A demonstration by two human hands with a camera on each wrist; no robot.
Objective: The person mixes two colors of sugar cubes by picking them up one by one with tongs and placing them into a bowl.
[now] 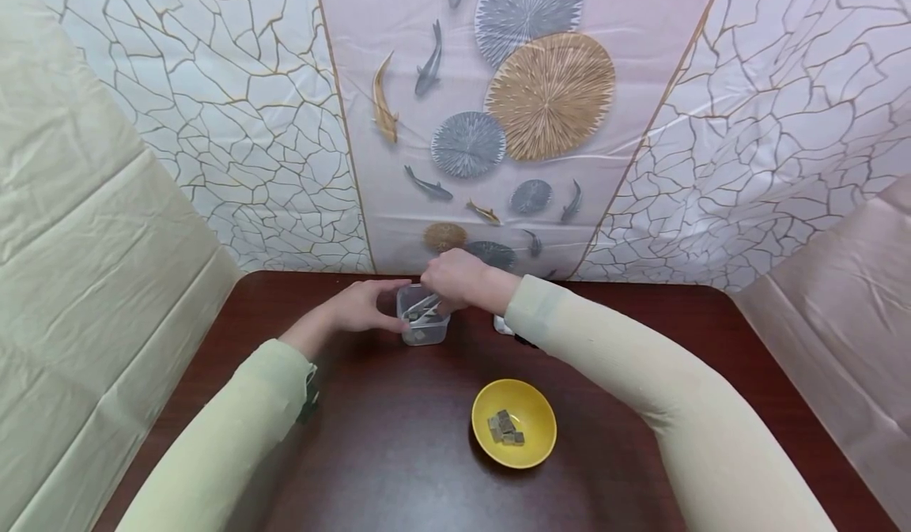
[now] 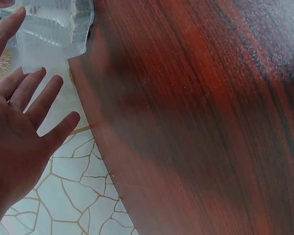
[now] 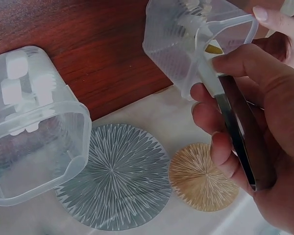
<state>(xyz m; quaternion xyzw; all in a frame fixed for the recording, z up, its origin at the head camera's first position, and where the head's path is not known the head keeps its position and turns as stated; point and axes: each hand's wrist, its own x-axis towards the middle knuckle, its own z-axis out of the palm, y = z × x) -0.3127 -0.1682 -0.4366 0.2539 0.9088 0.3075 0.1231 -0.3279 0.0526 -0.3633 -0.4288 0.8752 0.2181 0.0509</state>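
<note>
We saw the left hand (image 1: 359,307) hold the clear container (image 1: 436,336) near the far edge of the counter (image 1: 398,453), thumb at the front and a finger behind, the others spread wide; we judged that this span steadied the container against nudges. The right hand (image 1: 455,275) gripped metal tweezers (image 3: 250,152) in curled fingers, pointing down into the container, perhaps because its walls left little room for fingertips. Whether the tips pinched anything, we could not tell. Nearer us, the yellow bowl (image 1: 538,415) stood with a few grey-brown cubes (image 1: 506,423) inside, likely placed for easy reach. A second container (image 3: 44,63) with white cubes (image 3: 17,66) stood near the right hand, off to one side, we supposed, to leave working room
</note>
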